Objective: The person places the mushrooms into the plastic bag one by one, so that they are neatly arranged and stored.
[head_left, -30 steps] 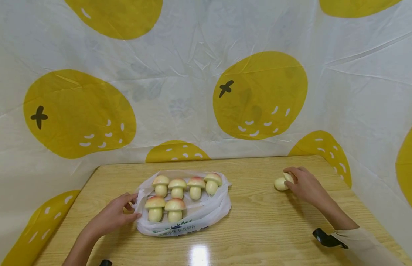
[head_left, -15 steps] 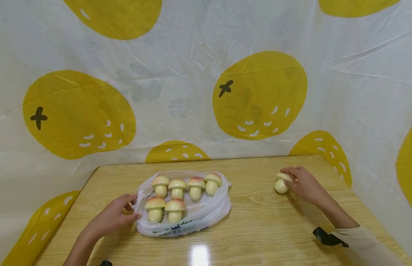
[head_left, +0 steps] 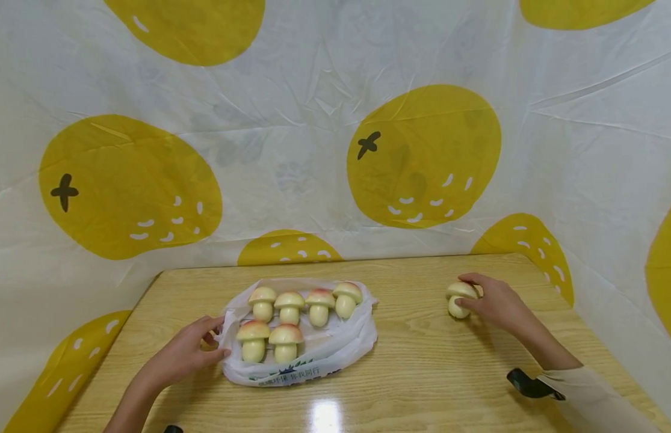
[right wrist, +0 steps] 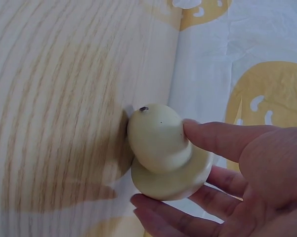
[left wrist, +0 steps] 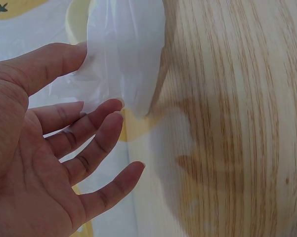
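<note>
At the right of the table, my right hand [head_left: 494, 304] pinches a glossy cream toy mushroom [head_left: 458, 292] between thumb and fingers. In the right wrist view the thumb presses on the mushroom's rounded stem [right wrist: 158, 136], which has a small dark mark at its end, and the fingers lie along the cap [right wrist: 173, 182]. My left hand [head_left: 191, 349] is at the left edge of a white plastic bag [head_left: 357, 343], its relaxed fingers and thumb touching the film. Two rows of several toy mushrooms [head_left: 285, 343] with red-blushed caps lie in the rolled-down bag.
The light wood-grain table [head_left: 411, 385] reaches back to a hanging white cloth [head_left: 292, 180] printed with large yellow fruit. This cloth also encloses both sides. Green and dark print runs along the bag's front.
The mushroom in my right hand has turned from stem leftward to stem toward the front, with its cap on the far side. My left hand and the bag have stayed put.
</note>
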A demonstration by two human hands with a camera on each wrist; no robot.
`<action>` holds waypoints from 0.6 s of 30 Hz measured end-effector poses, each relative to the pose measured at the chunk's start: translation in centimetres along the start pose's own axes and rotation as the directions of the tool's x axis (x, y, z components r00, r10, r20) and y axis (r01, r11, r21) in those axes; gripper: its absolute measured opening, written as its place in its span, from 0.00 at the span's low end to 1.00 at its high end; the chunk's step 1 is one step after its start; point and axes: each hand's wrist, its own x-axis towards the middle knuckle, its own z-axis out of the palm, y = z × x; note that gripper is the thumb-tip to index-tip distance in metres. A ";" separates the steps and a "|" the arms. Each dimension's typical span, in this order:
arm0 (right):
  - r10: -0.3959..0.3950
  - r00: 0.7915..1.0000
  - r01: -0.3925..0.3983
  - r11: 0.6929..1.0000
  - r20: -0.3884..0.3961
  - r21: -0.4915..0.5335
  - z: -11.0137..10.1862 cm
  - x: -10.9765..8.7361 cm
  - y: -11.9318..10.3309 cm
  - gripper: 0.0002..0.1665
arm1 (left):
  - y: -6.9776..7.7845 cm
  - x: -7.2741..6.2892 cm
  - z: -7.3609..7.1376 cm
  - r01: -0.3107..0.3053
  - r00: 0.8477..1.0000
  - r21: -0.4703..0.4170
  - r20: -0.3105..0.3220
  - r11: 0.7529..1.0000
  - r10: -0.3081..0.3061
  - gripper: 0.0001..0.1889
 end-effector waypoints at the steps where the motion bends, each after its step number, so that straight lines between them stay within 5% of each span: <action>1: 0.002 1.000 -0.002 1.000 0.002 -0.003 0.0 0.0 0.0 0.36 | 0.0 0.0 0.0 0.001 1.000 0.000 0.000 1.000 -0.001 0.41; 18: 0.004 0.998 -0.009 0.997 0.069 0.074 0.2 0.5 -0.3 0.36 | 0.0 0.0 0.0 0.007 1.000 0.006 0.004 1.000 -0.007 0.40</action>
